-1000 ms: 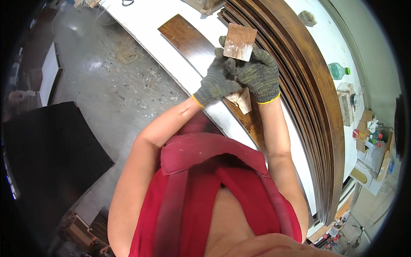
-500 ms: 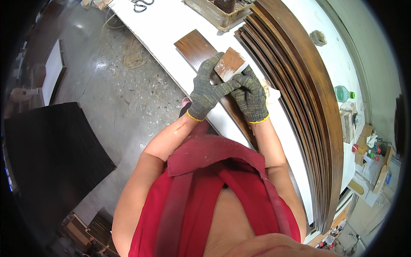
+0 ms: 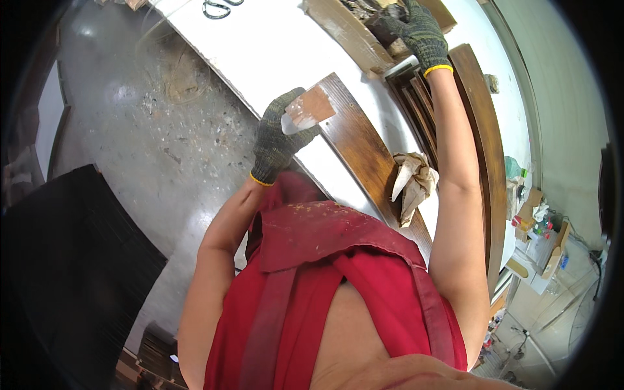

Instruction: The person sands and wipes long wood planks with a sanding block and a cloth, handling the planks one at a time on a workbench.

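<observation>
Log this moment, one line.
left hand: holding brown-and-white piece | right hand: at box, grasp unclear | brown board: on white table | crumpled cream wad: partly over board

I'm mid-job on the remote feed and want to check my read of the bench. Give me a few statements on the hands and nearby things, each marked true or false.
1. The left hand holds a flat brown-and-white piece. True.
2. The right hand is up at the open box. True.
3. The right hand is bare. False: it wears a dark knitted glove edged in yellow.
4. A crumpled beige sheet lies partly over the wooden plank. True.
5. The wooden plank stands inside the open box. False: it lies flat on the white table.
</observation>
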